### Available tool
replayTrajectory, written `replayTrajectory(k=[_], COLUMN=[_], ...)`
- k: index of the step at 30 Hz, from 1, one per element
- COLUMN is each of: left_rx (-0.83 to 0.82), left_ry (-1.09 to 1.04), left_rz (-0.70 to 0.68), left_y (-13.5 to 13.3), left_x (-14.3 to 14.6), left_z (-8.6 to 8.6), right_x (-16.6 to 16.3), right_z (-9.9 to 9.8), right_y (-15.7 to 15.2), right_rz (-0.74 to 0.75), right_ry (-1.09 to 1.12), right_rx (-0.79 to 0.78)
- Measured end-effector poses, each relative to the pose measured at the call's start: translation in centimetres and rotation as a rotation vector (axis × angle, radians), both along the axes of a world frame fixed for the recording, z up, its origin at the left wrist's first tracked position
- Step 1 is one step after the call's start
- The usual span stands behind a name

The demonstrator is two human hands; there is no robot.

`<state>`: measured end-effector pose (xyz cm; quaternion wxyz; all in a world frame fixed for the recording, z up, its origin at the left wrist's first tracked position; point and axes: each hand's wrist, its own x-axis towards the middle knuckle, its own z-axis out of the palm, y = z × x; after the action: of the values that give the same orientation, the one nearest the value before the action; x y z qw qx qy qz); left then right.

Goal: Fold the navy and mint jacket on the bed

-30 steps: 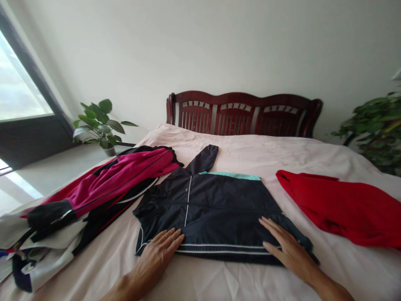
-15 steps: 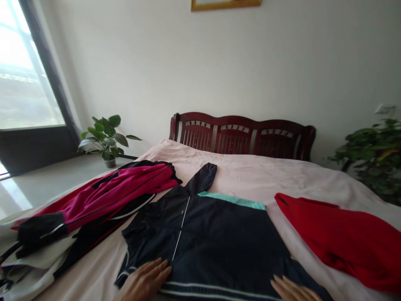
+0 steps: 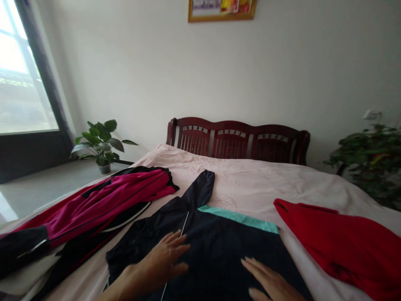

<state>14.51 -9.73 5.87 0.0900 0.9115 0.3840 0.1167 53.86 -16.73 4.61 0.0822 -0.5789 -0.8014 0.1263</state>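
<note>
A dark navy jacket (image 3: 216, 246) with a turquoise strip along one edge and a thin white line down its front lies spread on the bed. One sleeve (image 3: 200, 188) points toward the headboard. Over the jacket's left part is my left hand (image 3: 166, 257), fingers apart, holding nothing. My right hand (image 3: 269, 278) is over its lower right part, fingers stretched out and holding nothing. Whether either palm touches the cloth I cannot tell. The jacket's near edge is out of view.
Left of the jacket lies a pile of magenta, black and white clothes (image 3: 109, 200). A folded red garment (image 3: 341, 238) rests to the right. The pink bedsheet (image 3: 250, 179) reaches a dark wooden headboard (image 3: 234, 138). Potted plants (image 3: 103, 142) stand on both sides.
Both hands have moved up from the jacket's near edge toward its middle, the right one also leftward. The view has tilted up slightly, showing more of the wall picture.
</note>
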Motion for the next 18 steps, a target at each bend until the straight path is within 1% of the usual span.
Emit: replayTrajectory(k=[2, 4, 5, 7, 9, 12, 15, 18], left_rx=[0.022, 0.024, 0.021, 0.013, 0.027, 0.054, 0.081, 0.094], left_ry=[0.026, 0.03, 0.037, 0.068, 0.093, 0.106, 0.104, 0.087], left_rz=[0.077, 0.106, 0.114, 0.133, 0.179, 0.272, 0.329, 0.372], left_y=[3.4, 6.4, 7.5, 9.3, 10.4, 11.1, 11.3, 11.4], left_x=[3.3, 5.4, 5.9, 6.1, 5.2, 3.6, 2.9, 3.0], left_z=[0.0, -0.9, -1.6, -3.2, -4.6, -5.9, -6.3, -6.3], right_x=[-4.0, -7.4, -8.5, -9.3, -8.4, -5.1, -0.9, 3.5], right_z=[1.6, 2.3, 2.2, 1.2, -0.6, -3.4, -5.6, -7.0], right_y=[3.6, 6.8, 8.3, 10.9, 12.9, 14.8, 15.7, 16.1], right_rz=[-0.045, -0.041, -0.025, -0.003, -0.012, -0.075, -0.139, -0.234], right_ry=[-0.039, -0.085, -0.105, -0.136, -0.155, -0.176, -0.212, -0.262], right_rx=[-0.028, -0.039, -0.024, -0.011, -0.004, 0.075, 0.184, 0.251])
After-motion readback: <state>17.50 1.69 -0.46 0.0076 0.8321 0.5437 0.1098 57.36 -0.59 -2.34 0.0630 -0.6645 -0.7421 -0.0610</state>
